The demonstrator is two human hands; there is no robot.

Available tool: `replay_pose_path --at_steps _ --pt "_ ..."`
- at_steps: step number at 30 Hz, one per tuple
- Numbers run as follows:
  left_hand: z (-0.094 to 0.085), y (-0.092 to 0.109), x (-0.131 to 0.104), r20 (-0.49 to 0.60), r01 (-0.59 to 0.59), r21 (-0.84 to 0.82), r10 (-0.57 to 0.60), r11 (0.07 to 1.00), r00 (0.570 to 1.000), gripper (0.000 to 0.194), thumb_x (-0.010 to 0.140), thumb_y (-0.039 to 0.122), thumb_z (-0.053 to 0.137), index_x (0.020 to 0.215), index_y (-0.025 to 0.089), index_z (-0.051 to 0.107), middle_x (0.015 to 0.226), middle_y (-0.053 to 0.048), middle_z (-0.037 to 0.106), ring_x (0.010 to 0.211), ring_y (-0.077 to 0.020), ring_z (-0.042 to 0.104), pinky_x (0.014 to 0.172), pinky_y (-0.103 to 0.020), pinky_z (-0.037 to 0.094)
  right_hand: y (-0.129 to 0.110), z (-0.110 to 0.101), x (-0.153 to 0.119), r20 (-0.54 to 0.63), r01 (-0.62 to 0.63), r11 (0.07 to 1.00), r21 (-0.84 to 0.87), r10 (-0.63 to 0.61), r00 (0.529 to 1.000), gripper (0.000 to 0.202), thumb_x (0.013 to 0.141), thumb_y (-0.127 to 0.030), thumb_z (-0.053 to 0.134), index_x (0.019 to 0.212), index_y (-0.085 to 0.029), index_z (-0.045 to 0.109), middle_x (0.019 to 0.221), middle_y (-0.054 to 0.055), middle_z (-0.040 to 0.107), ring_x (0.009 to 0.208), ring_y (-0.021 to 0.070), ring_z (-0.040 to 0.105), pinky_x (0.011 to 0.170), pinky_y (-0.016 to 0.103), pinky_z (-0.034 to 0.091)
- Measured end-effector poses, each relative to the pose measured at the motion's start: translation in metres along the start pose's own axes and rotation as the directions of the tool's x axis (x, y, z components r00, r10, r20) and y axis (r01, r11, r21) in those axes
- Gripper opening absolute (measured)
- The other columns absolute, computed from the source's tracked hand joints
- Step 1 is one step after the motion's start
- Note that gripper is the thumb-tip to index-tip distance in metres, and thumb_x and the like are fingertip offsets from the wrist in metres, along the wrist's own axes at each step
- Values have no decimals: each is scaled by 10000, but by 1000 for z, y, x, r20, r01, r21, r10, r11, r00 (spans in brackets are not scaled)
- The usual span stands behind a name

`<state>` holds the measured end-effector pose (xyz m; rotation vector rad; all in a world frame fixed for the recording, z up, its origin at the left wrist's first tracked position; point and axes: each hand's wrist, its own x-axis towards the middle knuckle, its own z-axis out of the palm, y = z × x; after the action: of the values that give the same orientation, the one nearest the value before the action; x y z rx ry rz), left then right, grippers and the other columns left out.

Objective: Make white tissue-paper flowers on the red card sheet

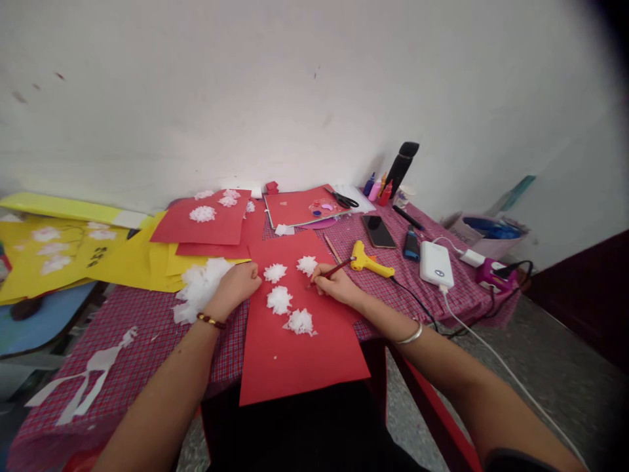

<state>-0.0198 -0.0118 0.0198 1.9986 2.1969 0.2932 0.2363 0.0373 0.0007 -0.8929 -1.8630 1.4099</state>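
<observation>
A red sheet of paper [304, 364] lies in front of me with several white crumpled-paper flowers [280, 300] on it. My right hand [337, 286] pinches a thin paintbrush [343, 264] with a dark red handle. Its tip points down at the sheet, just below the upper right flower [307, 265]; whether it touches the paper is hard to see. Curled into a loose fist, my left hand [240, 283] rests at the sheet's left edge, with nothing visible in it. Beside its wrist is a heap of white tissue paper [201, 286].
Right of the sheet lie a yellow glue gun [369, 261], a phone [378, 231] and a white power bank [436, 263] with cables. Behind are scissors [344, 198], a paint-marked red board [295, 204] and paint bottles [386, 193]. Finished red [196, 229] and yellow sheets [142, 262] spread leftward.
</observation>
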Motion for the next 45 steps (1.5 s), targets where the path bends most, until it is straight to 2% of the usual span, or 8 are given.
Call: replay_pose_path --at_steps 4,13,18,23,26,30,39,45 --pt "2 -2 1 0 -7 -2 7 1000 1000 106 741 171 443 641 206 443 612 -4 473 594 -167 438 552 -291 227 2 2 0 37 -5 1000 6 4 999 67 693 -151 487 691 -179 548 493 -53 527 451 85 465 460 191 351" --pt "2 -2 1 0 -7 -11 7 1000 1000 102 733 151 440 649 201 465 616 -8 482 597 -168 442 552 -293 225 5 -2 2 -30 -7 1000 -3 7 1000 69 648 -164 450 633 -185 514 458 -65 463 409 80 394 415 194 284" --pt "0 -1 0 5 -6 -19 6 1000 1000 112 732 150 444 634 204 443 602 -4 471 584 -164 428 546 -291 219 4 -3 2 -68 4 1000 1 -4 998 71 665 -171 450 623 -190 504 441 -71 424 406 81 370 421 199 277" --pt "2 -2 1 1 -14 -21 14 1000 1000 116 734 149 444 632 203 450 607 -7 474 584 -165 423 550 -296 211 1 2 1 -8 18 1000 21 -18 1000 77 748 -224 491 738 -181 554 508 -48 520 455 95 439 467 213 345" --pt "4 -4 2 -5 -16 -23 16 1000 1000 112 739 158 447 638 201 467 607 -6 477 569 -161 408 545 -298 207 0 4 1 58 32 999 10 -33 998 93 756 -218 526 772 -163 599 568 -27 558 510 98 485 503 214 366" --pt "6 -6 2 -14 -15 -28 14 1000 1000 102 735 164 455 645 197 489 613 -7 489 563 -159 403 539 -298 210 -1 4 0 82 26 1000 7 -27 996 114 779 -237 542 780 -156 621 590 -16 573 525 97 496 506 210 370" --pt "7 -6 2 -35 -24 -41 22 999 999 103 730 167 447 634 200 462 608 -4 475 551 -153 383 532 -295 205 2 4 1 57 -32 999 -6 32 998 121 757 -169 477 744 -177 597 565 -28 575 489 94 493 483 203 376" --pt "7 -6 3 -31 -17 -37 16 999 999 100 713 167 452 619 202 447 586 3 449 534 -151 363 527 -297 197 2 6 2 46 -36 999 -29 37 998 127 776 -180 464 763 -173 590 573 -30 575 480 89 479 478 201 368"
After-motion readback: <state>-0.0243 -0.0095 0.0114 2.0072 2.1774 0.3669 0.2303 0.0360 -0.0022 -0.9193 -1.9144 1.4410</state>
